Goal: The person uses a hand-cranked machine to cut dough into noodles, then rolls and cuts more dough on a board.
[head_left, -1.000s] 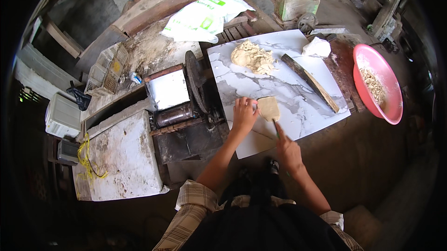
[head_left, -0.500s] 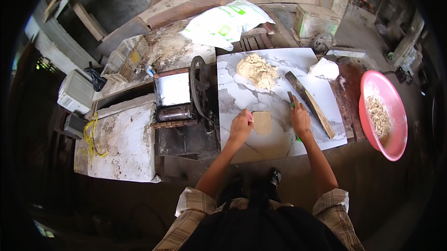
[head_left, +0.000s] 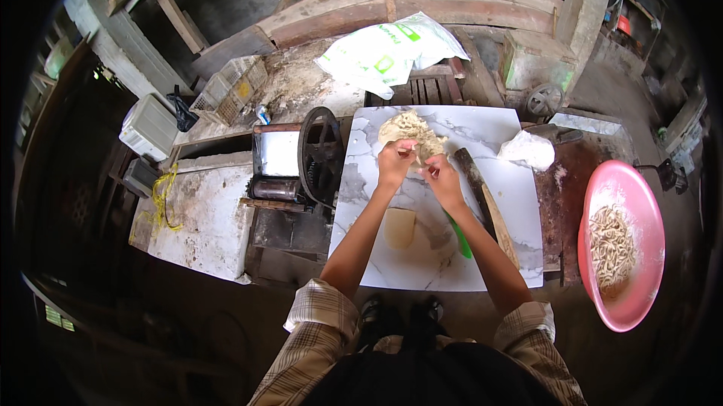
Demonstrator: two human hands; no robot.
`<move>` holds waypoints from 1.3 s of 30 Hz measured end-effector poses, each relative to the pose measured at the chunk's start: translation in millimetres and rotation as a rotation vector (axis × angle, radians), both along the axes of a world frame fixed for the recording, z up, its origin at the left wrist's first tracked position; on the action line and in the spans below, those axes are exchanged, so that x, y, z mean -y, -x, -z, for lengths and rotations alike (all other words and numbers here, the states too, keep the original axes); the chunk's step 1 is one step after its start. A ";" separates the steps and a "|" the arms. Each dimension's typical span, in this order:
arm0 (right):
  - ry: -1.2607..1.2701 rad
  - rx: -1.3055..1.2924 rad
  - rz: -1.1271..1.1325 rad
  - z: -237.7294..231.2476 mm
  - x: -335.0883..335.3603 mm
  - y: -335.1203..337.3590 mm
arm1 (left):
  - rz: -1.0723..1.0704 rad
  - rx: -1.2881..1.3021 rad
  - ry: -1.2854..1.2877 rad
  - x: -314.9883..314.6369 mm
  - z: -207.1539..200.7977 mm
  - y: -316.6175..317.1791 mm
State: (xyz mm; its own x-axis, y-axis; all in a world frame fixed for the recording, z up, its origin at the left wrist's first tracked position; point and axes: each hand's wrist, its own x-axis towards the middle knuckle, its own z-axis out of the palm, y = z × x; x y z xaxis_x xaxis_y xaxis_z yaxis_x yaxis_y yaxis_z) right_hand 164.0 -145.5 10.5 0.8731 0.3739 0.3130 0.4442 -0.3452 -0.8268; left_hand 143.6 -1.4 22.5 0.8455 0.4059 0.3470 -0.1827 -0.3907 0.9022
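Both my hands are at the heap of crumbly pale dough (head_left: 413, 124) on the far part of the marble-patterned board (head_left: 361, 255). My left hand (head_left: 396, 163) is closed, its fingertips pinching dough at the near edge of the heap. Close beside it, my right hand (head_left: 443, 181) is curled with its fingers pinched at the dough; the bit in them is mostly hidden. A flat, smooth slab of dough (head_left: 399, 228) lies nearer me, below my left hand. Partly under my right forearm rests a green-handled knife (head_left: 460, 239); the forearm hides some of it.
A long wooden bar (head_left: 493, 214) lies right of the knife. A white bag (head_left: 527, 151) sits at the board's right edge. Farther right, a pink basin (head_left: 625, 300) holds many small dough pieces. Left stands a roller machine with a black wheel (head_left: 320, 154). A white-green sack (head_left: 376, 59) lies behind.
My hands have moved away from me to the dough heap. My right hand has let go of the green-handled knife, and my left hand has left the flat slab. The view has shifted.
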 end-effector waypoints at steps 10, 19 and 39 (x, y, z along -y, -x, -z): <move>0.034 -0.004 0.036 0.8 12.1 -14.4 | -0.222 -0.454 -0.299 6.6 7.6 -20.9; 0.591 0.117 -0.023 -0.5 75.1 61.3 | -0.045 -0.108 -0.550 33.6 24.7 121.1; 0.835 0.422 -0.623 -55.8 50.6 104.1 | 0.069 -0.417 -0.766 63.4 20.2 250.7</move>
